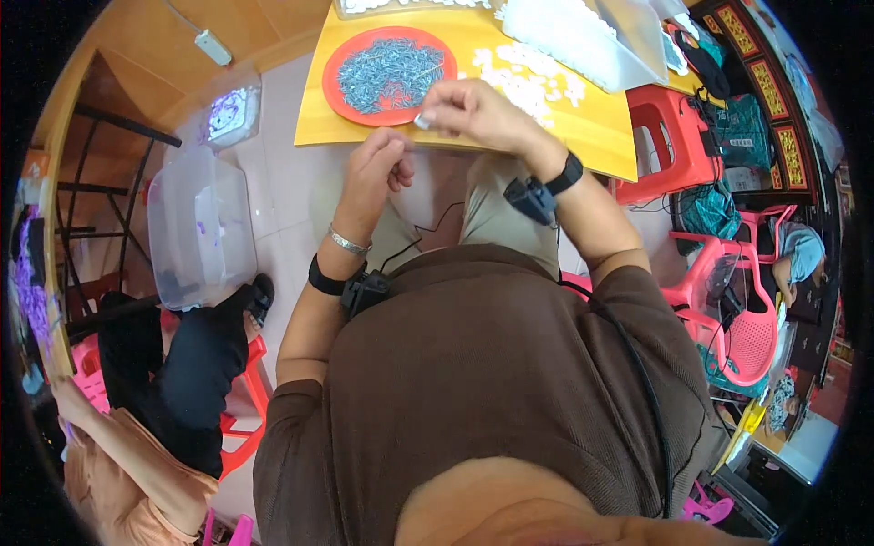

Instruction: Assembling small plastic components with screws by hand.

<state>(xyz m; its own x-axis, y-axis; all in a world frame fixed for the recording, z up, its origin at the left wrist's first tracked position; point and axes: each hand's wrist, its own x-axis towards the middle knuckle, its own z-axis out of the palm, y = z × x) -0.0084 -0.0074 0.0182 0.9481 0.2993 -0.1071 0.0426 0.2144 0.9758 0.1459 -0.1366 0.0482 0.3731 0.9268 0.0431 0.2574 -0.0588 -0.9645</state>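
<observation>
My right hand (473, 114) is above the near edge of the yellow table, its thumb and fingers pinched on a small white piece (421, 121). Lower and to the left, my left hand (375, 168) is curled just off the table edge, thumb and forefinger together; whatever it may hold is too small to make out. Beyond both hands lies a round red tray (339, 102) heaped with thin grey metal pins or screws (387, 73). Loose white pieces (523, 86) are scattered on the table to the right of the tray.
A clear plastic bin (628, 64) of white pieces stands at the table's far right. Red stools (669, 136) and a pink chair (751, 341) are on the right. To the left, a clear tub (205, 237) sits on the floor, near a seated person (196, 373).
</observation>
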